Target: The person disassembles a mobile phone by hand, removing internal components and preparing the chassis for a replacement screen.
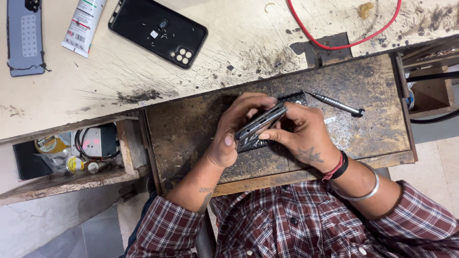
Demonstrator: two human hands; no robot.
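Observation:
Both of my hands hold a dark phone body edge-up over a worn brown pull-out board. My left hand wraps its near side, thumb pressed on the lower end. My right hand pinches the frame's upper edge with fingertips. Under the phone lies a dark perforated plate, mostly hidden by my fingers. A slim metal screwdriver rests on the board just right of my right hand.
On the scratched pale bench top lie a black phone back cover with tiny screws on it, a white tube, a grey phone panel and a red wire. An open compartment at left holds small containers and cables.

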